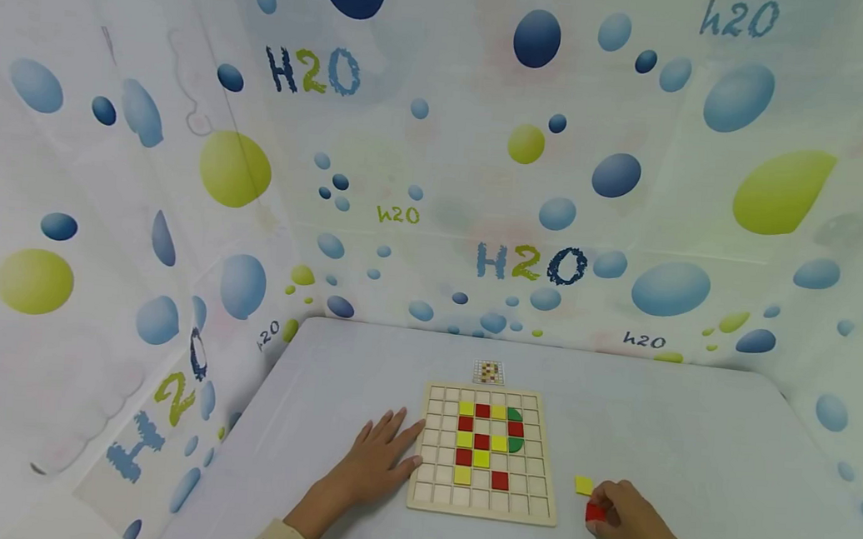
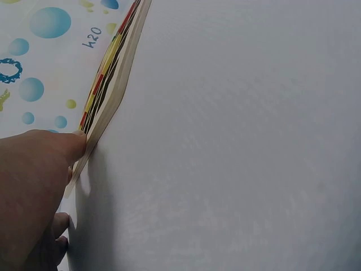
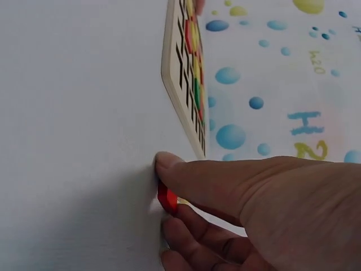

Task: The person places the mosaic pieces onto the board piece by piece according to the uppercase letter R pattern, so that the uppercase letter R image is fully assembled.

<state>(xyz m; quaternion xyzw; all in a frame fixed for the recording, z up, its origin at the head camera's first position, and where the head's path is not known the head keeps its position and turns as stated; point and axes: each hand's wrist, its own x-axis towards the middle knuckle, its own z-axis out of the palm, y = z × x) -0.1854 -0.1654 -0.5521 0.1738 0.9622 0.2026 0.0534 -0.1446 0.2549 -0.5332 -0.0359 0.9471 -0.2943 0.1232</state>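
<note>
A wooden grid board point(image 1: 431, 493) lies on the table, with red, yellow and green tiles set in some of its squares. My left hand point(image 1: 382, 465) rests at the board's left edge, fingers spread; in the left wrist view the thumb point(image 2: 73, 145) touches the rim. To the right of the board, my right hand point(image 1: 628, 517) pinches a red tile point(image 1: 595, 513) between thumb and fingers, low at the tabletop. The right wrist view shows the red tile point(image 3: 167, 197) edge-on, partly hidden by the thumb. A yellow square tile point(image 1: 583, 486) lies just beyond the red one.
Behind the board's far edge lies a small card point(image 1: 489, 372) printed with a coloured grid pattern. The white table point(image 1: 691, 421) reaches back to a wall covering point(image 1: 441, 136) with blue and green spots and H2O lettering.
</note>
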